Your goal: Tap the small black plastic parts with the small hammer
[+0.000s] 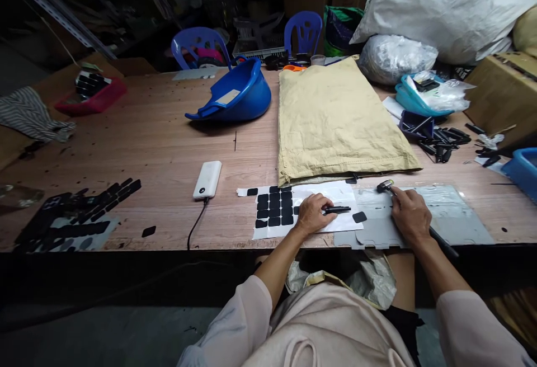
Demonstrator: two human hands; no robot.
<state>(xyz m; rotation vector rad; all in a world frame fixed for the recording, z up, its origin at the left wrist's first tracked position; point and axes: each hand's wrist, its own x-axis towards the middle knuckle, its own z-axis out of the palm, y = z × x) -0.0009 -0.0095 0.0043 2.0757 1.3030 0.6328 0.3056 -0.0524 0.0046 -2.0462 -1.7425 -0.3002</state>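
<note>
My left hand (314,213) is closed on a slim black rod-like piece (339,209), which sticks out to the right, low over a white sheet (335,191). Black rounded-square patches (274,209) lie in rows on that sheet, left of the hand. One loose black patch (359,217) rests near the sheet's right edge. My right hand (410,213) grips a hammer (385,186) close to its metal head; the dark handle slants back under the wrist toward the table edge. Beneath this hand is a grey flat sheet (453,219).
A tan sack (335,121) lies just beyond the sheets. Left of them is a white power bank (208,179) with a cable. Farther back stands a blue basin (247,95). Black pieces (444,142) are heaped at right; more black strips (111,196) lie at left.
</note>
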